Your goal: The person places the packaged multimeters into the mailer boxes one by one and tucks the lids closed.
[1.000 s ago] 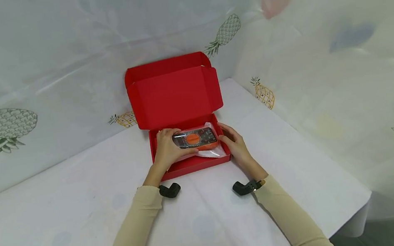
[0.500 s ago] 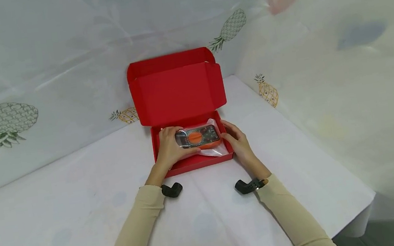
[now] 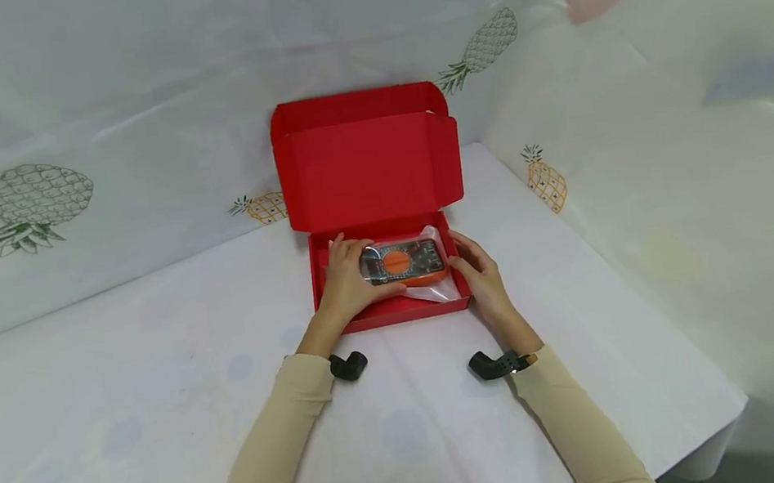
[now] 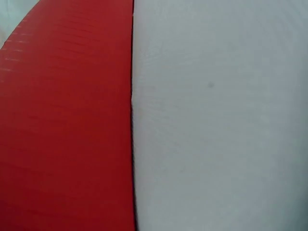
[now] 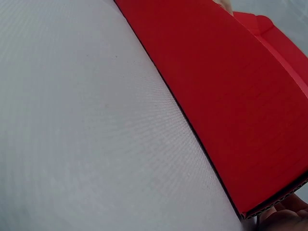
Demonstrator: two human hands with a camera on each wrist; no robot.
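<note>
In the head view a red cardboard box (image 3: pixel 408 314) stands on the table with its lid (image 3: pixel 365 170) raised at the back. Inside lies a black and orange multimeter (image 3: pixel 426 256) with an orange dial, in a clear plastic bag (image 3: pixel 442 290). My left hand (image 3: pixel 348 284) grips its left end, thumb along the front side and fingers at the far side. My right hand (image 3: pixel 483 277) holds the box's right side wall, thumb by the rim. In the right wrist view, curled fingers (image 5: pixel 284 219) show past the box corner. The left wrist view shows only box wall and cloth.
A white cloth (image 3: pixel 119 395) covers the table, whose right edge slopes down toward the front corner. Pale sheeting (image 3: pixel 145 53) printed with pineapples and hearts hangs behind and to the right. Each wrist wears a black camera mount (image 3: pixel 349 366).
The head view has turned a little, so the box, hands and backdrop all appear farther right. Both hands keep their hold, and the multimeter stays in the box.
</note>
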